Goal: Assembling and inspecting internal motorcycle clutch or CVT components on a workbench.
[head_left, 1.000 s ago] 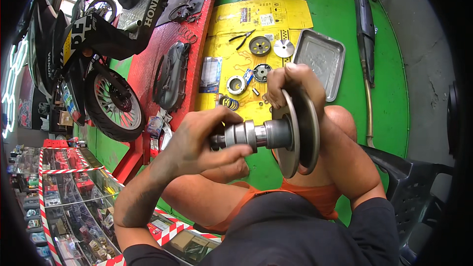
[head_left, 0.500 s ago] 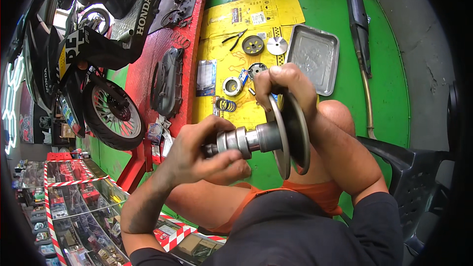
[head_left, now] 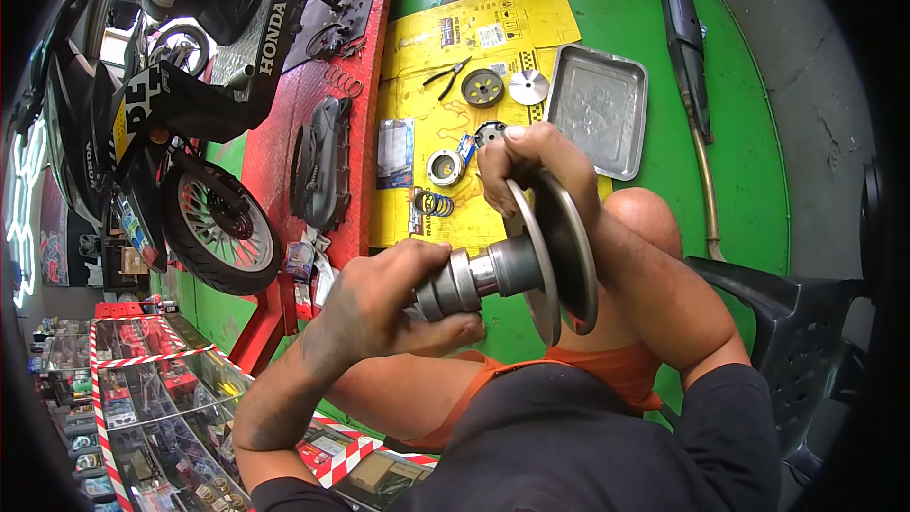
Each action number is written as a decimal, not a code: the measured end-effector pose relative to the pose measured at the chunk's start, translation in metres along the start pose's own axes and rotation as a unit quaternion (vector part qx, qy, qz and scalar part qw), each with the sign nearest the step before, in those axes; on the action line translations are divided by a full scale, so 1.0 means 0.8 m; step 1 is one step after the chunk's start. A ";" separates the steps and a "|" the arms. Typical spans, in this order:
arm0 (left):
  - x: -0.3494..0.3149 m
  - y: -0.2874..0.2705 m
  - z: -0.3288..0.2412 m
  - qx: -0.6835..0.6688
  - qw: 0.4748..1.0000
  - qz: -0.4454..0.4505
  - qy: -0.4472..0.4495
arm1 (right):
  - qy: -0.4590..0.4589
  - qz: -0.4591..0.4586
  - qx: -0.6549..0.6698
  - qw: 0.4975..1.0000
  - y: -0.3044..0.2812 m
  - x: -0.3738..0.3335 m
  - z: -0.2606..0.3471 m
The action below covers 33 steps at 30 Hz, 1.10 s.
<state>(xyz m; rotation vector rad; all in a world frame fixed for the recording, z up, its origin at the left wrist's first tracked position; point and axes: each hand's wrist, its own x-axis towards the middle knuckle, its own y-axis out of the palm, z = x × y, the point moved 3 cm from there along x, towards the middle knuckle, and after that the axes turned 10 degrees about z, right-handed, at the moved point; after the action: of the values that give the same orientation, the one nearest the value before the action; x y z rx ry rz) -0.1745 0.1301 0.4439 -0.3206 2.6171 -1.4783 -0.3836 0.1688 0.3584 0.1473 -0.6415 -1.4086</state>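
Observation:
My right hand [head_left: 548, 163] grips the rim of a steel drive pulley [head_left: 573, 261] from above, fingers hooked over the edges of its two round discs. A smooth hub [head_left: 514, 264] juts from the pulley toward the left. My left hand [head_left: 374, 303] is closed around a stepped metal sleeve [head_left: 450, 289] in line with that hub, with the thumb and fingers on opposite sides. A narrower shiny section [head_left: 483, 273] shows between sleeve and hub. The sleeve's far left end is hidden inside my left palm. Both hands hold the assembly above my lap, tilted slightly.
Yellow cardboard [head_left: 417, 57] on the green floor carries pliers [head_left: 447, 78], a clutch bell [head_left: 482, 88], a silver disc [head_left: 528, 87], a metal ring [head_left: 445, 169] and a blue spring [head_left: 434, 204]. Nearby are a metal tray [head_left: 597, 114], an exhaust [head_left: 684, 38], a chair [head_left: 777, 313] and a motorcycle [head_left: 223, 218].
My left hand's fingers have closed further around the stepped sleeve, covering its left end, which showed before. My right hand keeps its grip on the pulley. The view has shifted slightly.

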 end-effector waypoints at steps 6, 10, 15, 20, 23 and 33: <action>-0.007 0.022 0.027 -0.479 0.818 0.180 -0.263 | -0.115 0.121 -0.133 0.977 0.032 0.002 0.032; 0.002 0.020 0.021 -0.376 0.904 0.117 -0.165 | -0.032 0.029 -0.082 0.996 0.025 0.001 0.017; 0.010 -0.005 -0.012 0.032 0.997 -0.036 0.056 | 0.055 -0.082 0.083 0.992 0.003 0.000 -0.002; 0.008 0.000 0.017 -0.191 0.977 0.069 -0.068 | -0.080 0.031 0.014 0.996 0.016 0.004 0.019; -0.007 0.029 0.055 -0.599 0.656 0.277 -0.367 | -0.237 0.213 -0.219 0.922 0.038 0.002 0.040; 0.008 0.011 0.015 -0.093 0.994 -0.031 0.043 | -0.081 0.056 -0.058 0.993 0.024 0.003 0.036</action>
<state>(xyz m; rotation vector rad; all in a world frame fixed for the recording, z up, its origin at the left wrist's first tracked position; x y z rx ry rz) -0.1791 0.1235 0.4300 -0.3671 2.8453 -1.2961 -0.3810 0.1781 0.3914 -0.0943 -0.6881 -1.3535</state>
